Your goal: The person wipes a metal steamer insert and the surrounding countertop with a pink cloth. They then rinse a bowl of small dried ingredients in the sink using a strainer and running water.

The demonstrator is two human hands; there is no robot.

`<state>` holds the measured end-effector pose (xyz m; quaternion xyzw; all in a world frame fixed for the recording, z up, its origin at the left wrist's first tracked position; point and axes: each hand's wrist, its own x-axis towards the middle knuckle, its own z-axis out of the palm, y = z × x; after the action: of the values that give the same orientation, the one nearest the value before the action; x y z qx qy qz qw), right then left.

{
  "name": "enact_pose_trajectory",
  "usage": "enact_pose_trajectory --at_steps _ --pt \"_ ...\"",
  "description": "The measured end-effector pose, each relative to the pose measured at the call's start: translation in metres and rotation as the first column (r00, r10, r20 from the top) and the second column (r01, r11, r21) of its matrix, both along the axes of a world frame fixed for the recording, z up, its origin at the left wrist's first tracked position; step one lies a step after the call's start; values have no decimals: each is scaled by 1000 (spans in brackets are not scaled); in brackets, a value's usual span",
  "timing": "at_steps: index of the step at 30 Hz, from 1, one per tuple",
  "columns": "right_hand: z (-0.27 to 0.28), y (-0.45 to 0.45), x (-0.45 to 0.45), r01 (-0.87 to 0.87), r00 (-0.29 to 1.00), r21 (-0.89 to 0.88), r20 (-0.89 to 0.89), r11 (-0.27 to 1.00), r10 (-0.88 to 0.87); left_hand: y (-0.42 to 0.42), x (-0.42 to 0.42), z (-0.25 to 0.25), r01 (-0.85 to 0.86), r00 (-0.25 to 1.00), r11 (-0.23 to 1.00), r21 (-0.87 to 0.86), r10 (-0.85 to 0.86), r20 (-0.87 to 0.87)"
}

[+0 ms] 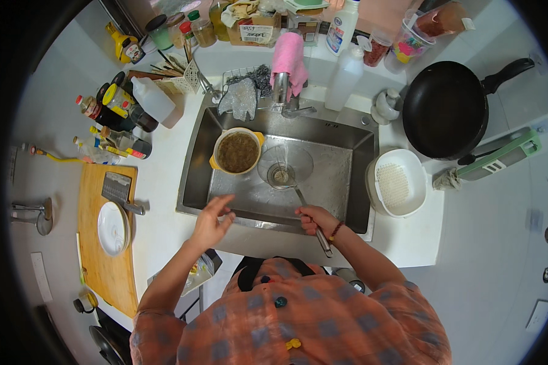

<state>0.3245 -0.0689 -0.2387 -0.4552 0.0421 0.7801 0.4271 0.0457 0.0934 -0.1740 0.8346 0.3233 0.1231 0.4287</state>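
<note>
My right hand [318, 221] grips the handle of a long-handled metal ladle or strainer [300, 197] over the front of the steel sink [329, 182]. Its head appears to lie under the running water [281, 157], which spreads in a round sheet; the splash blurs the head's shape. Above the sink's front rim, my left hand [213, 221] is empty, fingers apart. A yellow two-handled pot [213, 150] stands in the sink's left part, filled with brown, grainy-looking contents [238, 153]. Over the sink, a pink cloth [290, 57] drapes the faucet [281, 87].
On the left, a cleaver [117, 186] and stacked plates [111, 228] rest on a wooden cutting board [86, 273]. Bottles [153, 100] crowd the back left. A white basket [418, 182] stands right of the sink; a black frying pan [445, 109] leans on the wall.
</note>
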Motion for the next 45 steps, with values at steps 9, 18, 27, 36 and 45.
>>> enact_pose_trajectory --at_steps 9,18,27,36,45 --pt "9 -6 1 -209 937 120 310 971 164 39 -7 -79 -442 866 727 -526 498 -39" --pt "46 6 3 -467 860 189 322 864 395 35 7 -18 -307 763 375 -875 646 9" --pt "77 12 -17 -592 793 316 394 741 464 12 -14 18 -306 642 490 -816 739 203" --pt "87 18 -20 -588 800 370 401 720 447 12 -15 33 -336 613 575 -746 735 291" --pt "76 15 -13 -516 831 259 382 817 404 38 -6 -5 -323 771 551 -769 625 124"
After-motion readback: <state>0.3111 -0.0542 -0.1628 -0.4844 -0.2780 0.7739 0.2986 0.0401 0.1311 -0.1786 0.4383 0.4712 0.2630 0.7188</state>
